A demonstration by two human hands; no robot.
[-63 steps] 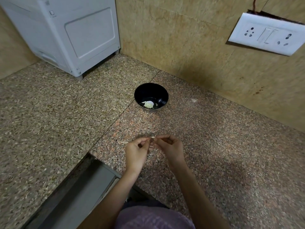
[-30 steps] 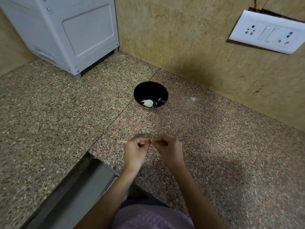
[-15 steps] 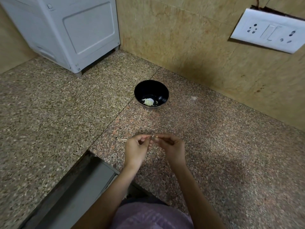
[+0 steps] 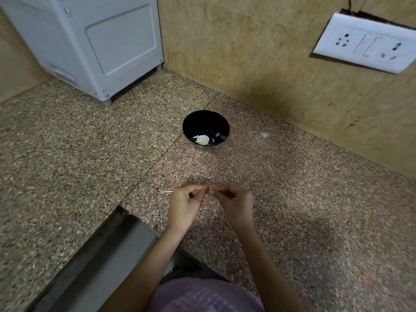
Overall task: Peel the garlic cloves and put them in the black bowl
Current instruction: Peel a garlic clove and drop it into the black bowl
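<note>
Speckled granite worktop (image 4: 67,165) is seen throughout; white appliance (image 4: 101,41) is stood at the far left corner, socket plate (image 4: 364,45) is fixed on the wall at right. Black bowl (image 4: 206,122) is set near the wall, peeled cloves (image 4: 202,140) are seen inside. Nearer the person, left hand (image 4: 184,204) and right hand (image 4: 236,202) are held fingertip to fingertip, each grip curled tight; a small garlic clove (image 4: 207,190) is pinched between them

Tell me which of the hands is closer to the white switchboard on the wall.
Right. The right hand is on the side toward the switchboard, high on the wall to its right. The left hand is beyond it, farther left; both pinch a garlic clove between them.
</note>
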